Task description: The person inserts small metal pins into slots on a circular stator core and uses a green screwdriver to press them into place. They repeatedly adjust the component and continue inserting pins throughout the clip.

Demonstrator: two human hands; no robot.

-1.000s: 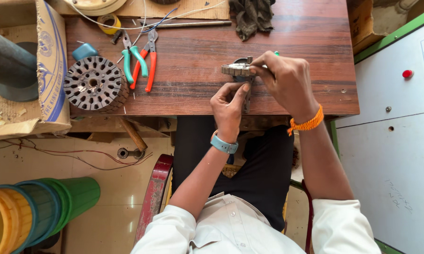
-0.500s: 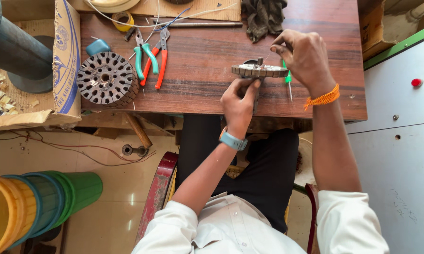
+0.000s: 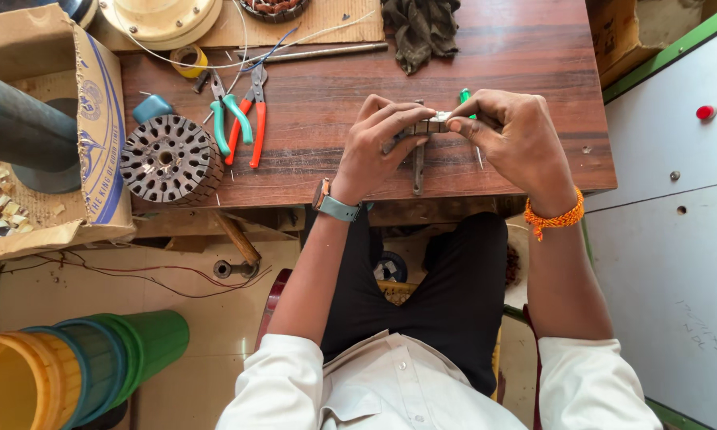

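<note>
Yellow, blue and green plastic buckets (image 3: 72, 370) lie nested on the floor at your far left. Above them an open cardboard box (image 3: 64, 135) rests against the end of the wooden desk (image 3: 327, 143) and holds a dark grey pipe (image 3: 16, 127) and some pale scraps.

On the desk, just beside the box, a round slotted stator core (image 3: 169, 159) lies flat, with a small blue cap (image 3: 153, 107) touching its upper edge. Right of it lie green-handled pliers (image 3: 229, 115) and orange-handled pliers (image 3: 251, 119), their handles crossing. A roll of yellow tape (image 3: 187, 60) sits above them, near a thin metal rod (image 3: 319, 52) that lies along the back of the desk. A dark rag (image 3: 422, 28) is heaped at the back edge.

Your left hand (image 3: 378, 147), with a grey watch (image 3: 335, 205) on the wrist, is curled around the left end of a small flat stack of metal laminations (image 3: 428, 125), which you hold just above the desk near its front edge. The fingers are bent close and pinch the piece from above and below. A narrow metal tool (image 3: 417, 167) hangs down below the stack towards you; how it joins the stack is hidden by your fingers.

Your right hand (image 3: 518, 139), with an orange thread band (image 3: 556, 216) at the wrist, grips the right end of the same stack, thumb and forefinger closed on it. A green-handled tool (image 3: 464, 97) shows just behind those fingers. White cabinet panels (image 3: 669, 223) stand at your far right.
</note>
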